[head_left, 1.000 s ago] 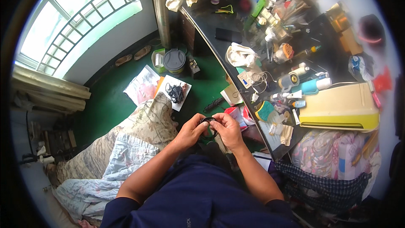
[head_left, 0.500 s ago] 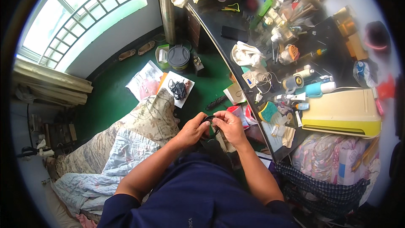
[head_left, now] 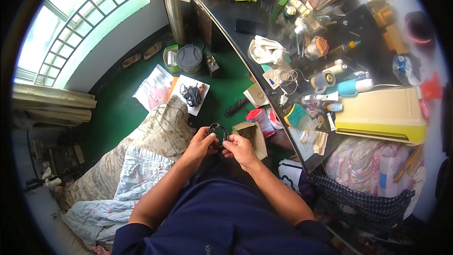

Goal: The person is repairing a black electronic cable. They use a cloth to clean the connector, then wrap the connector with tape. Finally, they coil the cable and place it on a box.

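Note:
A loop of coiled black cable is held between my two hands, in front of my body. My left hand pinches its left side, the fingers closed on it. On the other side, my right hand grips the lower right part between thumb and fingers. Green floor shows through the ring. Just beyond, a tangle of black cables lies on a white board on the floor. An open cardboard box stands beside my right hand.
On the right is a black desk crowded with bottles, a sponge, a white cloth and a cream and lime box-like case. A bed with a camouflage cover lies left. A lidded grey bucket stands ahead.
Both hands have shifted left with the cable, and its loop now stands up more plainly between them. The view has shifted a little, and the cardboard box shows more fully.

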`<control>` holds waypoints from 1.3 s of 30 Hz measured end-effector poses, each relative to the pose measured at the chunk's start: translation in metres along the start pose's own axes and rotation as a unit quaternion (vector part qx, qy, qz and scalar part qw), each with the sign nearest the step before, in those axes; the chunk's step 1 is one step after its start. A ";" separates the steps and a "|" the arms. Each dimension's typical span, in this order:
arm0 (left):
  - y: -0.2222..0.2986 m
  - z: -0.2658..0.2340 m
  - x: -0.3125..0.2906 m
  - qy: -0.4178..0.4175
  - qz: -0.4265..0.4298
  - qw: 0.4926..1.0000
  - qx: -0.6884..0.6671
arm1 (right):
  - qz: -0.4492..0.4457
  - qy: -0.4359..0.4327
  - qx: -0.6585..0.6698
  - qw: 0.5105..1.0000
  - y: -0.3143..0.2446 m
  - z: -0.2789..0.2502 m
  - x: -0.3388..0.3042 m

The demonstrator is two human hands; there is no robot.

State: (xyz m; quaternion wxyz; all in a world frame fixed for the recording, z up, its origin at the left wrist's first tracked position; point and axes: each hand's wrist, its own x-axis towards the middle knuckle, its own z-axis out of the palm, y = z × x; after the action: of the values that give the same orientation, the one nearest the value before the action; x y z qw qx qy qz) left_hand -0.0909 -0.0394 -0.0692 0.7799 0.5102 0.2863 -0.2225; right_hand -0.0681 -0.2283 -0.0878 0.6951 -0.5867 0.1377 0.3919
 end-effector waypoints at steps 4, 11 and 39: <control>-0.015 -0.016 0.003 -0.023 -0.035 0.999 -0.015 | 0.016 0.018 -0.010 1.000 -0.001 -0.001 0.001; -0.024 -0.041 0.008 0.005 -0.026 0.999 0.044 | 0.020 0.060 -0.042 0.997 0.009 -0.017 0.020; -0.089 -0.171 -0.039 0.172 -0.024 0.982 -0.079 | -0.022 0.083 -0.279 0.957 -0.010 0.080 0.245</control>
State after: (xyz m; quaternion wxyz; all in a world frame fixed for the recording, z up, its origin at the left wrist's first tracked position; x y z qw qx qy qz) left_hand -0.2144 0.0866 -0.1564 0.7513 0.4702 0.4454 -0.1268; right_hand 0.0780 -0.0605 -0.2185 0.4986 -0.7905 0.0675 0.3492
